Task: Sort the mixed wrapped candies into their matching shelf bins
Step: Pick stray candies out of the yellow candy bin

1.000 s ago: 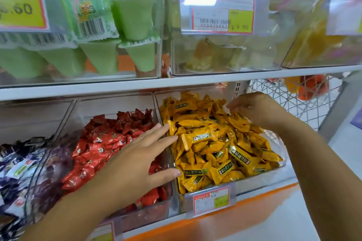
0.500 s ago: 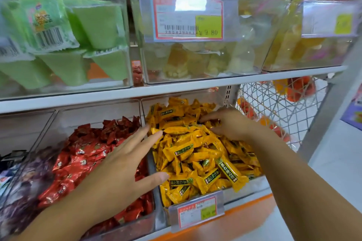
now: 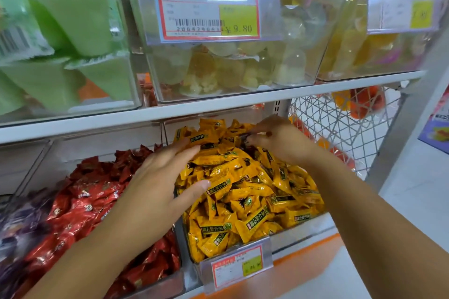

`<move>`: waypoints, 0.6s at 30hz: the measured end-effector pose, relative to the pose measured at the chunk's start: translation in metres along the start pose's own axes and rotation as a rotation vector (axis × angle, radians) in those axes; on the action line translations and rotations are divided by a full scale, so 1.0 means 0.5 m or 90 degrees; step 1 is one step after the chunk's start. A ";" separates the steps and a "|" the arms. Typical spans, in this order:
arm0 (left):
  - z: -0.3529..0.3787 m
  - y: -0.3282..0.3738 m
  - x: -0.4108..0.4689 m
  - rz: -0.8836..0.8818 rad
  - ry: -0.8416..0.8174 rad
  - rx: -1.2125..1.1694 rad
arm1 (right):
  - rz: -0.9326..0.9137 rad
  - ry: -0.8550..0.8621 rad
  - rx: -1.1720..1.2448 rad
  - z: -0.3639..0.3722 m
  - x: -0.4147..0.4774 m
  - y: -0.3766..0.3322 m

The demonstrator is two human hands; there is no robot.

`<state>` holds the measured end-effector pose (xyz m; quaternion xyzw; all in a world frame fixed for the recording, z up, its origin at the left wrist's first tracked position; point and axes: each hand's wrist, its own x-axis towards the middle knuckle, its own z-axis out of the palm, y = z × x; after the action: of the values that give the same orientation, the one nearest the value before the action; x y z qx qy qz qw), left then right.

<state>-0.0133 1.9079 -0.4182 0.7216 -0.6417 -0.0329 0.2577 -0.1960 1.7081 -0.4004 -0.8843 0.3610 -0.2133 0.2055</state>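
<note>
A clear bin (image 3: 306,225) on the lower shelf is heaped with yellow wrapped candies (image 3: 245,192). To its left, a second bin holds red wrapped candies (image 3: 85,201). My left hand (image 3: 165,177) lies flat with fingers spread on the left side of the yellow heap, holding nothing. My right hand (image 3: 281,141) is at the back of the yellow heap, its fingertips pinched on a small dark-wrapped candy (image 3: 245,139), which is blurred. Purple-dark wrapped candies (image 3: 17,223) fill a bin at the far left.
A white shelf board (image 3: 218,107) runs close above my hands. On it stand bins of green jelly cups (image 3: 73,31) and pale jelly cups (image 3: 230,70) behind a price tag (image 3: 209,7). A wire basket (image 3: 340,126) stands to the right of the yellow bin.
My left hand has moved right, from over the red candies onto the yellow heap. My right hand has shifted left to the back of the heap and closed its fingertips.
</note>
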 end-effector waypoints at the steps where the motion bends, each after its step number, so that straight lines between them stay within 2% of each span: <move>1: 0.003 0.002 0.004 0.007 0.020 0.009 | 0.010 0.021 0.031 -0.010 -0.005 -0.009; 3: 0.004 0.014 0.011 0.035 0.060 0.026 | 0.030 0.040 0.099 -0.021 -0.019 -0.029; 7: 0.010 0.042 0.027 0.053 0.111 -0.022 | 0.041 0.011 0.245 -0.026 -0.048 -0.067; 10: 0.017 0.070 0.043 0.031 0.109 -0.164 | 0.012 -0.036 0.309 -0.011 -0.069 -0.104; 13: 0.019 0.081 0.052 -0.016 0.157 -0.279 | 0.003 -0.076 0.327 -0.005 -0.073 -0.123; 15: 0.016 0.076 0.053 -0.046 0.186 -0.292 | 0.006 -0.043 0.303 -0.016 -0.060 -0.107; 18: 0.009 0.054 0.052 -0.069 0.206 -0.258 | 0.042 0.067 0.102 -0.024 -0.029 -0.056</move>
<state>-0.0352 1.8808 -0.4034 0.6844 -0.5327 -0.0589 0.4944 -0.1962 1.7346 -0.3793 -0.8404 0.3819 -0.2808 0.2629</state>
